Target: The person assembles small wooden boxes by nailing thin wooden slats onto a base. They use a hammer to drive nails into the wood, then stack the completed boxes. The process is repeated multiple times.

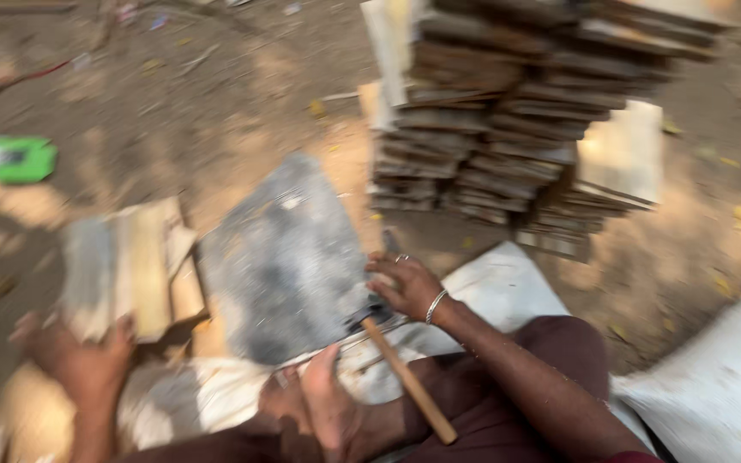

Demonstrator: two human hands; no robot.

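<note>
My left hand [79,360] grips the lower edge of a few pale wooden boards [126,266] held upright at the left. My right hand [405,287], with a metal bangle on the wrist, rests on the edge of a flat grey stone slab [285,257] and on the dark head of a tool [370,313] with a wooden handle [409,381] that points toward my lap. My bare foot [323,403] presses against the slab's near edge. The picture is blurred by motion.
A tall stack of thin wooden boards [508,111] stands on the dirt ahead at the right. White sacking [508,287] lies under me and another white sack [722,386] at the right. A green scrap [19,159] lies far left on the sandy ground.
</note>
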